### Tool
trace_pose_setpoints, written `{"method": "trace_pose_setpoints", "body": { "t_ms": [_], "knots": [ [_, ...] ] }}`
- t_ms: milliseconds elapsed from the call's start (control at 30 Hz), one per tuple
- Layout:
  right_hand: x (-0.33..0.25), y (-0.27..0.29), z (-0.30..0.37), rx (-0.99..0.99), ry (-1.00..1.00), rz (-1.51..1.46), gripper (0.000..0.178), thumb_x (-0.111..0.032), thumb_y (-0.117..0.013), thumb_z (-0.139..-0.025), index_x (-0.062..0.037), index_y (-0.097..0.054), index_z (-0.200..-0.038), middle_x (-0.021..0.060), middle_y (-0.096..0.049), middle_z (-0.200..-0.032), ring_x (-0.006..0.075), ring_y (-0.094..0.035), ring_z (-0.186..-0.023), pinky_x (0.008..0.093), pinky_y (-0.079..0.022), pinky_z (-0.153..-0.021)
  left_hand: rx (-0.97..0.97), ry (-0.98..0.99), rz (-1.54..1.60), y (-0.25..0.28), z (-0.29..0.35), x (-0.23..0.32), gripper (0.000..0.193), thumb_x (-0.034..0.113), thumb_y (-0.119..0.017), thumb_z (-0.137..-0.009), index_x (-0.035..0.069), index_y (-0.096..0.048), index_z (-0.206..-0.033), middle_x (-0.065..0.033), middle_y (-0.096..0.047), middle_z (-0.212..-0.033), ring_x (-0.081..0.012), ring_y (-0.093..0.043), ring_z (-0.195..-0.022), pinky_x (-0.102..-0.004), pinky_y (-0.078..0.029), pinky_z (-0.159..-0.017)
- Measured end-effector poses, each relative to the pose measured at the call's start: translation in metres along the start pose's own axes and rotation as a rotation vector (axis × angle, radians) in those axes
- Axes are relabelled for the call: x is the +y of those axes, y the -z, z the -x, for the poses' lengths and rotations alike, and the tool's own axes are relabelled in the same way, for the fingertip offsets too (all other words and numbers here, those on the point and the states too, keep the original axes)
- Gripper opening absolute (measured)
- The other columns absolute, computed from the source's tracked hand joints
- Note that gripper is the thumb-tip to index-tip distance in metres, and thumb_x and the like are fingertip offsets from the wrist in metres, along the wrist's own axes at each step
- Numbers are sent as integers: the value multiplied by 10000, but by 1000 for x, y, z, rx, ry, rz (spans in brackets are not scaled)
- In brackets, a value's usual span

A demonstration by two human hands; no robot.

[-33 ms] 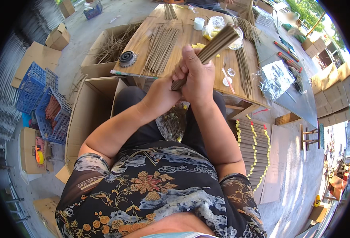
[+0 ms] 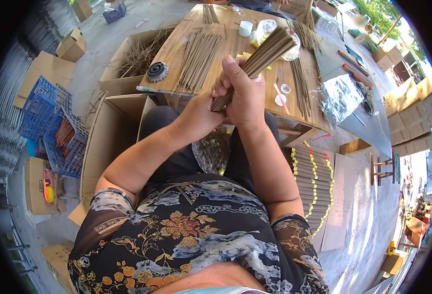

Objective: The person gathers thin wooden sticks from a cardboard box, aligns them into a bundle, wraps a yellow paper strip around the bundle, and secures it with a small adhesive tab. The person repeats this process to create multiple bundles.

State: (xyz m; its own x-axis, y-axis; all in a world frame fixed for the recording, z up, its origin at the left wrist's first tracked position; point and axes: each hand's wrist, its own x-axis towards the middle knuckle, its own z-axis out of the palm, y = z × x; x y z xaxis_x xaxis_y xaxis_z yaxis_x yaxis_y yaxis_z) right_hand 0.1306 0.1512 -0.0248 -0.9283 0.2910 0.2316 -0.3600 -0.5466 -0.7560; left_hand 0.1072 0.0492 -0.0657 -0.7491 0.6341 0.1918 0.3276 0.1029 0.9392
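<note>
Right hand (image 2: 246,94): closed around the stick bundle (image 2: 270,51).
Left hand (image 2: 198,115): against the bundle's lower end; finger closure partly hidden, cannot tell.
Handling: probably light, stiff, individually brittle; encircle at mid-length.
Bundle position: tilted, raised before the wooden table (image 2: 233,46).

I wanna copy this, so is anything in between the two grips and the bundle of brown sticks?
Nothing that shows: the right grip is wrapped right around the bundle of brown sticks, and the left grip is at its lower end. The insides of both palms are hidden.
</note>
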Motion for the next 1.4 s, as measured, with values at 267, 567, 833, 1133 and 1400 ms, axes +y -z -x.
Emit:
{"method": "trace_pose_setpoints", "body": {
  "t_ms": [267,567,833,1133,1400],
  "knots": [
    [4,-1,11,110,4,-153,264,-222,-486,-878,-119,-383,-658,-24,-308,-494,89,-290,-382,241,-273,-364,-78,-27,-209,12,4,-3,209,49,-619,-677,-4,-546,-866,-149,-595,-708,-238,-596,-692,-315,-457,-633],
    [4,2,5,26,-38,-198,262,-232,-494,-866,-120,-380,-658,-19,-311,-488,94,-304,-390,249,-298,-382,30,-60,-318,12,12,-3,252,102,-618,-717,-10,-518,-919,-214,-588,-815,-366,-571,-791,-368,-456,-668],
    [12,5,1,123,-146,-217,278,-249,-465,-872,-135,-366,-639,-35,-285,-488,84,-291,-386,247,-292,-381,-35,78,-72,18,27,-5,241,199,-581,-812,-12,-504,-896,-98,-574,-720,-165,-549,-629,-286,-435,-580],
    [29,5,-5,155,-270,-255,275,-227,-462,-871,-127,-367,-633,-35,-290,-488,84,-263,-377,249,-270,-369,-278,373,325,40,36,-12,384,369,-349,-933,10,-485,-928,-73,-544,-802,-69,-442,-559,-188,-371,-481],
    [42,6,-12,168,-337,-270,276,-231,-483,-870,-109,-380,-645,-18,-304,-484,99,-281,-376,258,-283,-362,-276,491,507,47,37,-17,377,380,-350,-930,26,-478,-904,-14,-483,-648,-51,-416,-509,-168,-347,-454]
  ]
}}
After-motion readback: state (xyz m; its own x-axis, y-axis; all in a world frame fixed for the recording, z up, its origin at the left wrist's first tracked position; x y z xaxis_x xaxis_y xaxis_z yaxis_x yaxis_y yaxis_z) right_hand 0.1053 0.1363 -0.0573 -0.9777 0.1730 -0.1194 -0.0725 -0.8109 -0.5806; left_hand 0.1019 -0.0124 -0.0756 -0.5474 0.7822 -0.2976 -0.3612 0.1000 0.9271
